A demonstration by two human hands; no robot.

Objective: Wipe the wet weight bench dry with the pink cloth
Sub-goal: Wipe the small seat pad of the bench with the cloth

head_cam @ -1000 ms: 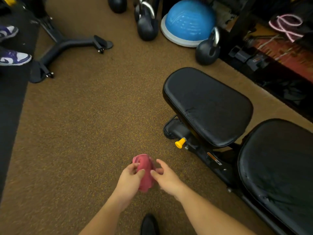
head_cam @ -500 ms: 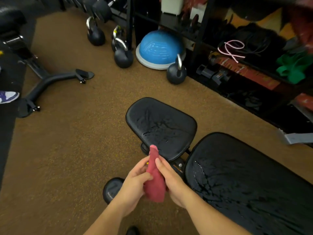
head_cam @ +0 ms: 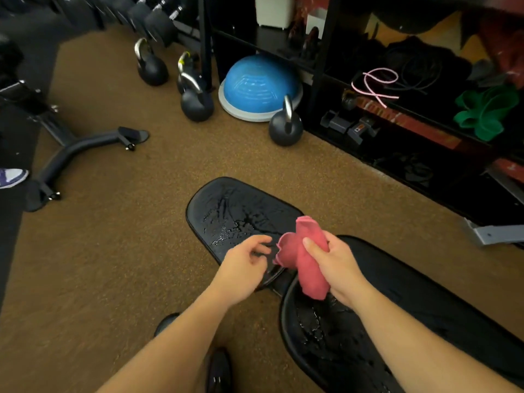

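Observation:
The black weight bench has a small seat pad [head_cam: 238,211] ahead of me and a long back pad [head_cam: 411,313] running to the lower right. Water beads and streaks show on both. My right hand [head_cam: 337,265] grips the bunched pink cloth [head_cam: 306,259] above the gap between the two pads. The cloth hangs clear of the pads. My left hand [head_cam: 243,262] hovers just left of the cloth over the seat pad's near edge, fingers loosely curled and holding nothing.
Brown gym floor surrounds the bench. Three kettlebells [head_cam: 285,123] and a blue balance dome [head_cam: 259,86] stand beyond it, before a black storage rack [head_cam: 320,66] on the right. Another bench's black base [head_cam: 79,151] and someone's shoe [head_cam: 12,177] lie left. My shoes [head_cam: 218,370] are below.
My left hand has let go of the cloth, which now sits in my right hand alone and has moved right, over the bench. The view has swung toward the bench.

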